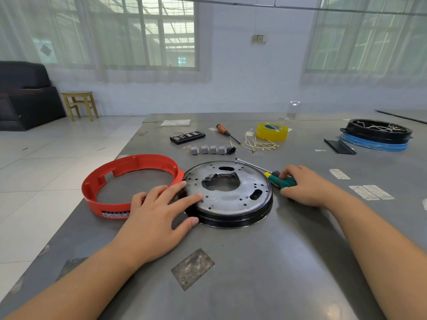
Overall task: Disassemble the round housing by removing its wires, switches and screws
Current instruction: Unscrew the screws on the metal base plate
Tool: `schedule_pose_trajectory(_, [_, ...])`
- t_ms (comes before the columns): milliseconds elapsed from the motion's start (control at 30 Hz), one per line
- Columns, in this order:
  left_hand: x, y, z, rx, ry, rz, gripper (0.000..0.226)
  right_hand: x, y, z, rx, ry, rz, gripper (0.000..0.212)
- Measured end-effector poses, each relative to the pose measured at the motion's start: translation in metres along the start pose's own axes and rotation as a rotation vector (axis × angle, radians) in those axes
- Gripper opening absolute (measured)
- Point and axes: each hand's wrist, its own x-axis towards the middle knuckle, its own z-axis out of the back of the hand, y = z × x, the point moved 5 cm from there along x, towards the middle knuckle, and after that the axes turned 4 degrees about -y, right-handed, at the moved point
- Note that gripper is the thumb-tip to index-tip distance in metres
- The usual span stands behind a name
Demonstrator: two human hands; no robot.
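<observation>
On the table: four grey switches [208, 149] in a row, two screwdrivers [227, 133], one roll of yellow tape [272, 131]. One red ring [129, 181] lies left, one metal disc [231, 192] near centre. Far right, two stacked housings [376, 135].

There is 1 view, from a camera worn on the person's head. It looks forward and down across a grey table [254, 262], from the near edge toward the far one. Both forearms enter from the bottom corners, and the left hand [157, 218] and right hand [302, 185] sit in the lower middle, close to the lens. The round housing [228, 195] lies near the centre. The wide angle bends the table edges and takes in the far wall with 2 windows [143, 33] along the top and the tiled floor [46, 162] at left. With only 1 camera, no second view shares the scene.
</observation>
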Motion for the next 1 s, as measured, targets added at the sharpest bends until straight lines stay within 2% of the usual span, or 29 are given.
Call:
schedule_pose_trajectory(167, [0.002, 0.0, -0.001, -0.039, -0.036, 0.02, 0.061, -0.01, 0.009, 0.0, -0.117, -0.105, -0.006, 0.039])
schedule_pose_trajectory(333, [0.003, -0.002, 0.0, -0.066, -0.052, 0.04, 0.061, -0.015, 0.011, 0.005, -0.191, -0.051, -0.144, 0.03])
schedule_pose_trajectory(567, [0.005, -0.005, 0.002, -0.175, -0.116, 0.044, 0.055, -0.025, 0.002, 0.014, -0.261, -0.09, -0.358, 0.049])
schedule_pose_trajectory(800, [0.015, -0.021, -0.003, -0.164, -0.113, 0.032, 0.058, -0.03, 0.004, 0.019, -0.27, -0.095, -0.402, 0.057])
schedule_pose_trajectory(867, [0.016, -0.023, -0.005, -0.143, -0.102, 0.023, 0.058, -0.035, 0.02, 0.026, -0.323, -0.198, -0.329, 0.06])
schedule_pose_trajectory(933, [0.015, -0.022, -0.005, -0.129, -0.092, 0.013, 0.057, -0.041, 0.054, 0.027, -0.211, -0.304, -0.066, 0.059])
schedule_pose_trajectory(1000, [0.012, -0.021, -0.002, -0.145, -0.107, 0.023, 0.054, -0.055, 0.095, 0.014, 0.003, -0.195, 0.224, 0.064])
